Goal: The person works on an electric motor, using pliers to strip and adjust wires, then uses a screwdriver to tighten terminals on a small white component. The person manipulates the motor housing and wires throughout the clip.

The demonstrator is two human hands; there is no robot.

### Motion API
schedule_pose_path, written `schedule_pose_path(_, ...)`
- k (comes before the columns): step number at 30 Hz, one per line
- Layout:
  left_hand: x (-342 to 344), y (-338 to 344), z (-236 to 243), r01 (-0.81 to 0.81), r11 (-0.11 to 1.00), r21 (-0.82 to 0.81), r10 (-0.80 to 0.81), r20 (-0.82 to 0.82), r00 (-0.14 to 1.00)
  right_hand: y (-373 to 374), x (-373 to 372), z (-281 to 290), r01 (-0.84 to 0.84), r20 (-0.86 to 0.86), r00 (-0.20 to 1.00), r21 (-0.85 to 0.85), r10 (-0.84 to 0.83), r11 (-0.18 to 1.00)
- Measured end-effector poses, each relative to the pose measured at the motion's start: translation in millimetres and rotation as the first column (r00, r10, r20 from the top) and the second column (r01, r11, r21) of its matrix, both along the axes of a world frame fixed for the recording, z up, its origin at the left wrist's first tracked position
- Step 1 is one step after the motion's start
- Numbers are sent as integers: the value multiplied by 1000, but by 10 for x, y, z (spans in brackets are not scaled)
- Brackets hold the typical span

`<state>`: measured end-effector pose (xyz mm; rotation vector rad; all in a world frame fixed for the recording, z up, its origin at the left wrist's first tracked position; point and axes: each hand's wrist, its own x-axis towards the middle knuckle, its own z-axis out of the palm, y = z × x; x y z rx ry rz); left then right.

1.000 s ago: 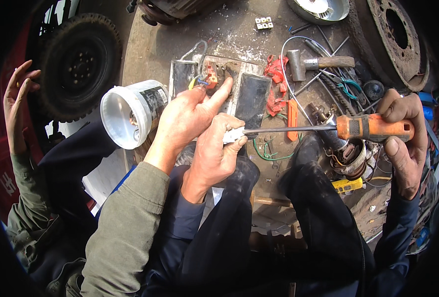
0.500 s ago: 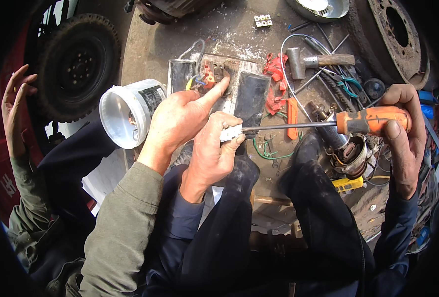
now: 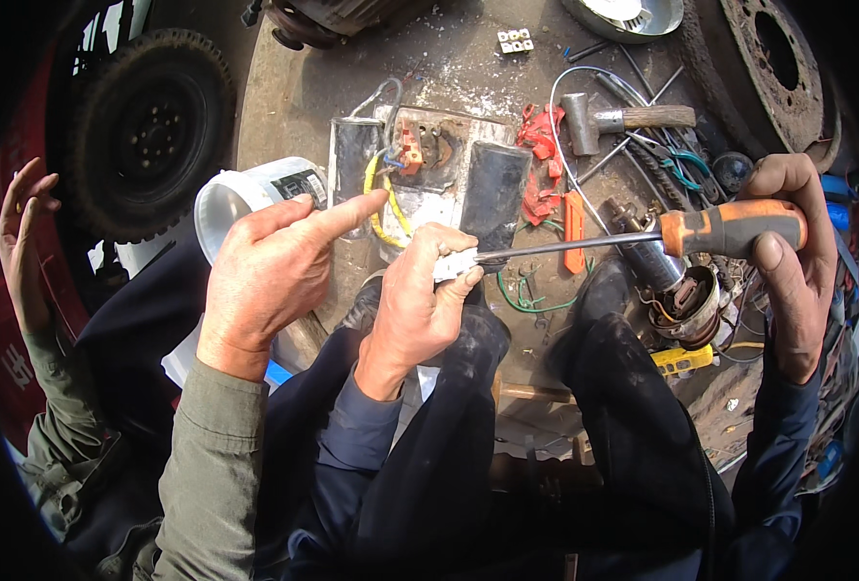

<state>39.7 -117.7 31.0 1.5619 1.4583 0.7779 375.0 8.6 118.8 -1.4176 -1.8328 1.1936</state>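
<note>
Between the thumb and fingers of my left hand (image 3: 410, 308) is a small white terminal block (image 3: 454, 264), partly hidden by the fingers. My right hand (image 3: 799, 271) is closed round a screwdriver (image 3: 730, 229) with an orange and black handle. Its shaft runs left across the view, and its tip meets the block's right end. Beyond my left hand lies a worn metal base (image 3: 432, 205) with black box-like parts on either side, an orange-red terminal piece (image 3: 410, 147) and a yellow-sleeved wire (image 3: 372, 194).
A co-worker's hand (image 3: 275, 257) in an olive sleeve points toward the yellow wire; their other hand (image 3: 25, 232) is raised at far left. A white bucket (image 3: 245, 192) stands behind it. A hammer (image 3: 633, 119), orange utility knife (image 3: 573, 230), red scraps (image 3: 540, 145) and rusty wheel rim (image 3: 739, 68) lie around.
The co-worker's pointing hand has drawn back left and toward me, off the metal base, uncovering the yellow wire. My hands, the terminal block and the screwdriver stay nearly in place.
</note>
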Motion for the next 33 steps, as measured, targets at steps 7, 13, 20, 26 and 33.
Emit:
schedule_pose_path(7,-12,21,38,-22,1000,-7,22,-15,1000,34,152,105,150,155,984,-483,-85,863)
schedule_pose_path(13,-3,9,19,-21,1000,2,21,-19,1000,-102,283,-69,210,70,978,-374,-198,903)
schedule_pose_path(20,-2,14,39,-14,1000,6,14,-29,999,8,78,-17,140,110,988,-342,-108,929)
schedule_pose_path(26,-4,0,21,-30,1000,-7,30,-21,999,-39,35,-28,118,46,993,-255,-110,960)
schedule_pose_path(33,-12,10,18,-26,999,26,27,-39,999,23,-55,-33,73,5,997,-35,-73,997)
